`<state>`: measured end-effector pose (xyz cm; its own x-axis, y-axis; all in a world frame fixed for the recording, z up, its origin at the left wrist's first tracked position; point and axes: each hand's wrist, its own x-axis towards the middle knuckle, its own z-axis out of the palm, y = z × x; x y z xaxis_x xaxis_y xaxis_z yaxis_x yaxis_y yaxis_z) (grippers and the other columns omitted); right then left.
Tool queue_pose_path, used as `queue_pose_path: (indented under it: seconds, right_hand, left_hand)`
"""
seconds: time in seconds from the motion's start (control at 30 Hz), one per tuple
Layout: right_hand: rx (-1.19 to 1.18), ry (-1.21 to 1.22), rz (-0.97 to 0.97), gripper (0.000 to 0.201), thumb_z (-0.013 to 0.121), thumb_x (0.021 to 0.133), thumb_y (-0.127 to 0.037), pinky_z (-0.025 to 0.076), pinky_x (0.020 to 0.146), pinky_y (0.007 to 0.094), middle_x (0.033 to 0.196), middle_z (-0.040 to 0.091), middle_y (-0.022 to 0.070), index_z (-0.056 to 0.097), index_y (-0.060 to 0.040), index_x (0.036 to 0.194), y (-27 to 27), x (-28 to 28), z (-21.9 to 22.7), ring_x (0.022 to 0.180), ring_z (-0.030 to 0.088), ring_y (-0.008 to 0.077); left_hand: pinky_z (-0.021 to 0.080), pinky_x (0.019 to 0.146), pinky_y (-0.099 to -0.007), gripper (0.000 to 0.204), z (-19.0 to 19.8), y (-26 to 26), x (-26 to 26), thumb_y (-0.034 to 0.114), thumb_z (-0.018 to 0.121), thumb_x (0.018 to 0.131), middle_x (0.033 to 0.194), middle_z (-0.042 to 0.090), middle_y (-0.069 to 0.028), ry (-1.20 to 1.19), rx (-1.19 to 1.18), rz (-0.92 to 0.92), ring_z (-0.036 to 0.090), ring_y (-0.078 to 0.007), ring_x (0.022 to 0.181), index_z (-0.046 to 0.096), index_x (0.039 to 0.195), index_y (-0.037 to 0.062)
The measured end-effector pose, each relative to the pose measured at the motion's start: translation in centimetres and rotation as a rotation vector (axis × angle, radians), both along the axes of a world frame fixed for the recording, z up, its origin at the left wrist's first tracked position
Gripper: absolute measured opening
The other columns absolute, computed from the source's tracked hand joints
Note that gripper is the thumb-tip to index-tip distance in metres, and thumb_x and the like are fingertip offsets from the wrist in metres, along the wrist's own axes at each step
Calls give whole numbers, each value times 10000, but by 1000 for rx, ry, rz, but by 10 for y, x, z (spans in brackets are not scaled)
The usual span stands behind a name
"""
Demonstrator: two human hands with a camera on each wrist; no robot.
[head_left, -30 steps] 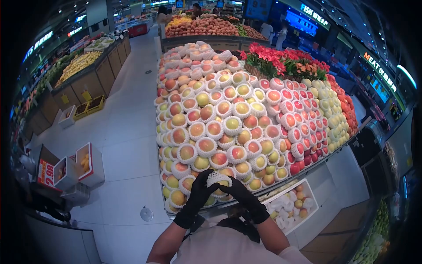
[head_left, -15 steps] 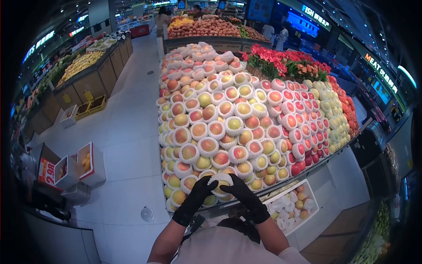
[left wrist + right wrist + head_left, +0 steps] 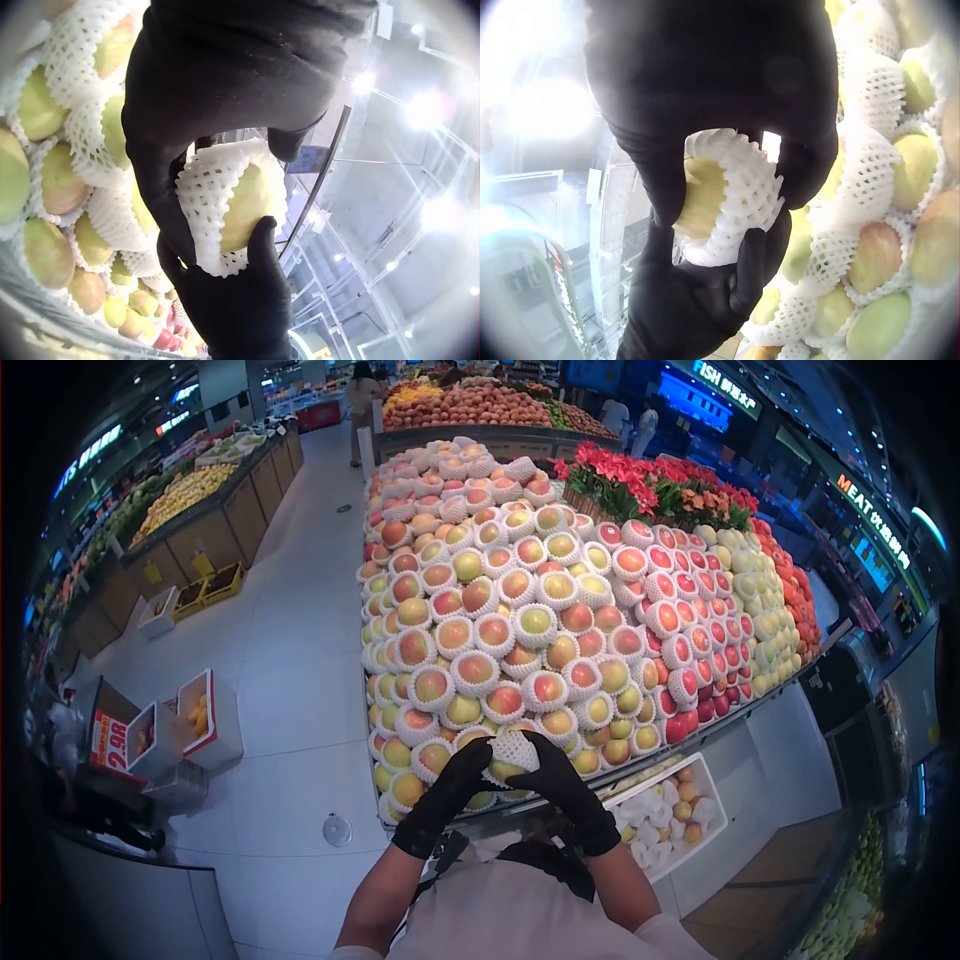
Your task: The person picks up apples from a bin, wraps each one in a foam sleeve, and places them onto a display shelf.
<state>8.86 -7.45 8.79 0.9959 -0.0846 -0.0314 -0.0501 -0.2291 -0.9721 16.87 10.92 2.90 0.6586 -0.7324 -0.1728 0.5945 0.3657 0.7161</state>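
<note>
One left hand [image 3: 464, 772] and one right hand [image 3: 550, 770] grip one foam-netted fruit [image 3: 246, 204].

Left hand [image 3: 464, 774], black-gloved: held forward of the torso [image 3: 515, 915], fingers and thumb bent in a grip. Right hand [image 3: 551, 776], likewise gloved: set opposite, fingers and thumb similarly bent. Left wrist [image 3: 416, 837] and right wrist [image 3: 598, 832]: both covered in black. Left forearm [image 3: 383, 888] and right forearm [image 3: 622, 885]: bared, extended forward, angled inward toward each other.
</note>
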Motion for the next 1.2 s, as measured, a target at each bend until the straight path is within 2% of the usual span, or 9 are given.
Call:
queue_pose_path:
  seconds: [0.07, 0.23, 0.63, 0.73, 0.83, 0.93, 1.03, 1.13, 1.2]
  right_hand:
    - [33, 6, -4, 800, 855, 714, -180, 466, 1012, 371, 1281, 592, 135, 458, 11, 1381, -2, 0, 1, 1185, 572, 224]
    - [253, 4, -36, 664, 759, 834, -153, 461, 1005, 347, 1289, 582, 114, 447, 16, 1394, -2, 1, 1, 1187, 555, 194]
    - [223, -15, -89, 596, 670, 941, -255, 451, 1008, 331, 1304, 559, 119, 425, 16, 1412, -8, 0, -23, 1182, 540, 177]
    - [321, 64, 62, 653, 685, 927, -236, 448, 1018, 334, 1337, 538, 123, 375, 7, 1448, -10, -2, -6, 1203, 533, 183]
    - [274, 157, 110, 791, 743, 871, -187, 377, 1093, 360, 1477, 411, 134, 297, -18, 1502, -12, -9, 4, 1300, 457, 214]
    - [204, 10, 63, 975, 818, 775, -103, 354, 1116, 374, 1526, 335, 139, 212, -36, 1535, -3, -13, 16, 1347, 410, 235]
    - [-65, -170, 146, 1061, 879, 698, -163, 346, 1124, 414, 1508, 341, 172, 231, -22, 1526, -5, -15, 16, 1373, 381, 294]
    - [-231, -239, 155, 1037, 866, 701, -154, 323, 1137, 422, 1486, 363, 210, 242, -21, 1519, -1, -17, 17, 1379, 378, 334]
    - [-280, -305, 75, 947, 854, 716, -158, 377, 1089, 428, 1411, 427, 221, 308, -12, 1476, 4, -18, 11, 1322, 436, 356]
  left_hand:
    - [552, 922, -380, 503, -12, 1, -1, 314, 543, 1011, 1332, 520, -86, -14, -1, 7, 553, -198, 1198, 422, 1413, 38]
    - [575, 879, -365, 524, 42, -1, -14, 201, 621, 968, 1332, 522, -111, -168, 159, -44, 569, -208, 1180, 404, 1414, 31]
    - [523, 891, -298, 557, 22, -7, -18, 224, 685, 922, 1260, 578, -76, -477, 290, 31, 576, -156, 1133, 450, 1379, 9]
    - [523, 913, -312, 558, 28, -3, -20, 231, 673, 929, 1287, 559, -84, -313, 264, 27, 577, -168, 1137, 440, 1388, 16]
    - [517, 946, -327, 562, 30, -1, -19, 234, 652, 939, 1319, 530, -100, -96, 138, 3, 570, -189, 1153, 417, 1402, 19]
    - [538, 922, -351, 528, 20, -7, -19, 249, 644, 939, 1291, 537, -122, -86, 53, 36, 571, -204, 1161, 439, 1357, 0]
    - [527, 923, -338, 531, 23, -8, -20, 243, 653, 932, 1272, 542, -112, -93, 52, 27, 569, -196, 1149, 441, 1352, -2]
    - [516, 905, -321, 531, 28, -9, -23, 252, 661, 928, 1260, 552, -96, -206, 180, 39, 560, -179, 1139, 452, 1342, -6]
    - [489, 942, -320, 529, 33, -7, -23, 255, 638, 949, 1288, 541, -75, -289, 259, -9, 551, -167, 1144, 440, 1380, 20]
